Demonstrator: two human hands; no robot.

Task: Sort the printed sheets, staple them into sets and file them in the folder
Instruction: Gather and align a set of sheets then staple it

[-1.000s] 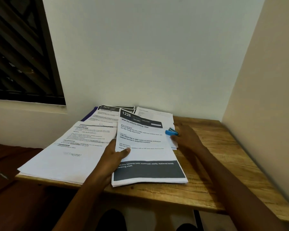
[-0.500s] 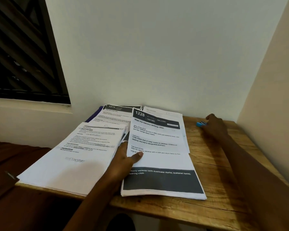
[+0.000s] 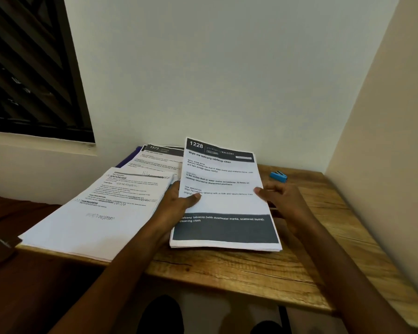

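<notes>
White printed pages fill a person's grip at a wooden table [image 3: 307, 256]: the left hand [image 3: 176, 201] pinches the "1228" set [image 3: 223, 189] by its left edge, thumb on top, while the right hand [image 3: 279, 200] clasps the opposite edge with curled fingers, tilting the far end up. A blue stapler [image 3: 278, 176] lies just beyond the right hand, untouched. A larger stack [image 3: 99, 213] sits left of the left hand, and more sheets [image 3: 159, 157] lie beyond it over a purple folder [image 3: 128, 161]. With only the side edges held, the set could fan out of line and be stapled crooked.
</notes>
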